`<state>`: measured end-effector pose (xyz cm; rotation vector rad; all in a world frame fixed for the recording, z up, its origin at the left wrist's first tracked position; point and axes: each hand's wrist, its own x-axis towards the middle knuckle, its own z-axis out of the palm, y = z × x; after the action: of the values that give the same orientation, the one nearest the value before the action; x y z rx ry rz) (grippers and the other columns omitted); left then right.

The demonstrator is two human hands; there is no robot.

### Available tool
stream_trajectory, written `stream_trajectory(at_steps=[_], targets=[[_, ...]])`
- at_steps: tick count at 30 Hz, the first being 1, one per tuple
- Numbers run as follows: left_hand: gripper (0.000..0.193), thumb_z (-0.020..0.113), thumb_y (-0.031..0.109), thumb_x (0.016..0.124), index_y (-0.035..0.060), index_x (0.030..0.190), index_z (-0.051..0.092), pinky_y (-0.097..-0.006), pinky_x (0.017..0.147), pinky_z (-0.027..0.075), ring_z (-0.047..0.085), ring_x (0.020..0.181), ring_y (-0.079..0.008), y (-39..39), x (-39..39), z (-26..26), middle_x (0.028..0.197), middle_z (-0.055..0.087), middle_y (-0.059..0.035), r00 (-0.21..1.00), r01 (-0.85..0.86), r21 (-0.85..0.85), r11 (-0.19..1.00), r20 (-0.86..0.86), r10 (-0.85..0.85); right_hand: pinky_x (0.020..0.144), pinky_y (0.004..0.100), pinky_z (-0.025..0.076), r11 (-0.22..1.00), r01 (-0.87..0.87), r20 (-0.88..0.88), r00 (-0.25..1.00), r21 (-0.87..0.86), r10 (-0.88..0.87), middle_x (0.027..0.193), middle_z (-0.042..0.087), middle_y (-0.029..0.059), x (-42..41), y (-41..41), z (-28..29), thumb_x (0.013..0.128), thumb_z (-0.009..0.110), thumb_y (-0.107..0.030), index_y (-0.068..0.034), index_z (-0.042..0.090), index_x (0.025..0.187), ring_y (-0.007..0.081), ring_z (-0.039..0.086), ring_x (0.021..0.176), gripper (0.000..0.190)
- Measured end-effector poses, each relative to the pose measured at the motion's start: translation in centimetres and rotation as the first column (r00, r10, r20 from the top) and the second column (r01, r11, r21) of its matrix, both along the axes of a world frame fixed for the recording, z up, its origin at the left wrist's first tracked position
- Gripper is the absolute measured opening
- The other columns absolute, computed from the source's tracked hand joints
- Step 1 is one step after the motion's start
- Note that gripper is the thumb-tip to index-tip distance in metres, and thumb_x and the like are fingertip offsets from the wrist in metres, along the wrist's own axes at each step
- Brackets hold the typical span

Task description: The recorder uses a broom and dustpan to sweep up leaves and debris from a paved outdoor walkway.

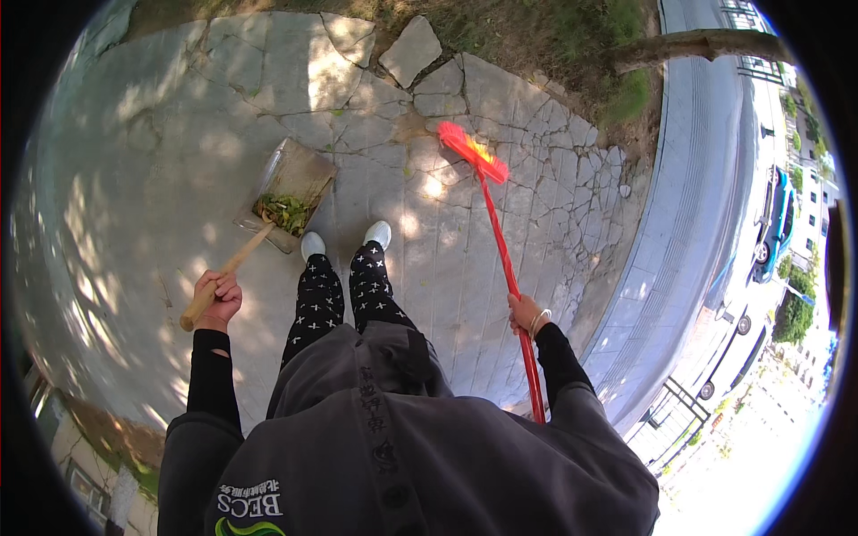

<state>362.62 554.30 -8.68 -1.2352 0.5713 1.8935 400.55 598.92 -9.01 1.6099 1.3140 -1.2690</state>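
My left hand (218, 299) is closed around the wooden handle (249, 249) of a metal dustpan (303, 164). Green and yellowish leaves (285, 211) lie in the dustpan near its handle end, and it is just ahead of my left shoe. In my right hand (525, 315), with a light bangle at the wrist, is the red shaft (499, 238) of a broom. The broom's head (473, 153), with red and yellow bristles, is ahead and to the right, over the cracked pavement; whether it touches the ground I cannot tell.
Broken paving (563, 151) with a loose slab (411, 52) borders grass and soil (536, 33) ahead. A tree trunk (704, 48) stands at the upper right. Along the right run a paved sidewalk (643, 268), metal railings (673, 419) and parked vehicles (776, 224). A building wall (70, 445) is at the lower left.
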Motion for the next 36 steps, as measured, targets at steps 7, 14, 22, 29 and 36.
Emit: stream_trajectory(at_steps=[7, 14, 22, 29, 36], targets=[[0.011, 0.044, 0.005, 0.067, 0.0053, 0.06, 0.036, -0.0199, 0.034, 0.024, 0.033, 0.036, -0.0083, -0.2, -0.1, 0.2, 0.05, 0.035, -0.0007, 0.998, -0.052, -0.033, 0.998, -0.031, 0.051, 0.029, 0.0264, 0.035, 0.998, 0.058, -0.031, 0.998, -0.01, -0.059, 0.049, 0.04, 0.0029, -2.1, -4.3, 8.7, 0.082, 0.042, -0.032, -0.004, 0.042, 0.078, 0.0124, 0.04, 0.034, 0.028], [0.008, 0.044, 0.005, 0.069, 0.0045, 0.064, 0.037, -0.0206, 0.035, 0.025, 0.033, 0.036, -0.0086, 0.4, 0.2, 0.0, 0.05, 0.035, -0.0004, 0.999, -0.034, -0.005, 0.999, -0.016, 0.034, 0.032, 0.0335, 0.039, 0.906, -0.292, 0.169, 0.953, 0.306, 0.25, 0.05, 0.048, 0.0085, -9.3, 4.6, -4.9, 0.083, 0.039, -0.032, -0.002, 0.046, 0.076, 0.0203, 0.048, 0.036, 0.031], [0.01, 0.045, 0.007, 0.067, 0.0056, 0.061, 0.037, -0.0214, 0.036, 0.025, 0.034, 0.037, -0.0106, -1.3, -0.1, -0.1, 0.05, 0.035, -0.0011, 0.998, -0.066, 0.032, 0.997, 0.005, 0.066, 0.032, 0.031, 0.039, 0.913, -0.395, 0.072, 0.918, 0.097, 0.39, 0.05, 0.048, 0.0084, -2.6, -6.2, 6.9, 0.081, 0.044, -0.033, 0.001, 0.046, 0.084, 0.019, 0.049, 0.035, 0.035], [0.012, 0.045, 0.006, 0.065, 0.0056, 0.058, 0.035, -0.0218, 0.036, 0.026, 0.033, 0.037, -0.0111, -2.9, 0.0, 0.3, 0.049, 0.034, -0.0015, 0.998, -0.067, 0.05, 0.997, 0.012, 0.066, 0.03, 0.0292, 0.036, 0.878, -0.396, -0.166, 0.879, 0.268, 0.447, 0.047, 0.042, 0.0042, -14.2, -10.9, 3.7, 0.083, 0.042, -0.031, -0.003, 0.042, 0.077, 0.0153, 0.044, 0.034, 0.029], [0.006, 0.042, 0.005, 0.068, 0.0038, 0.066, 0.037, -0.0204, 0.036, 0.025, 0.031, 0.035, -0.0087, -7.6, 2.5, 5.0, 0.05, 0.034, 0.0003, 0.984, -0.17, 0.165, 0.972, -0.028, 0.177, 0.062, 0.0391, 0.048, 0.6, -0.702, 0.022, 0.656, 0.384, 0.754, 0.078, 0.058, 0.0195, -26.7, -9.1, -10.1, 0.082, 0.043, -0.028, 0.002, 0.044, 0.093, 0.0322, 0.059, 0.074, 0.032]])
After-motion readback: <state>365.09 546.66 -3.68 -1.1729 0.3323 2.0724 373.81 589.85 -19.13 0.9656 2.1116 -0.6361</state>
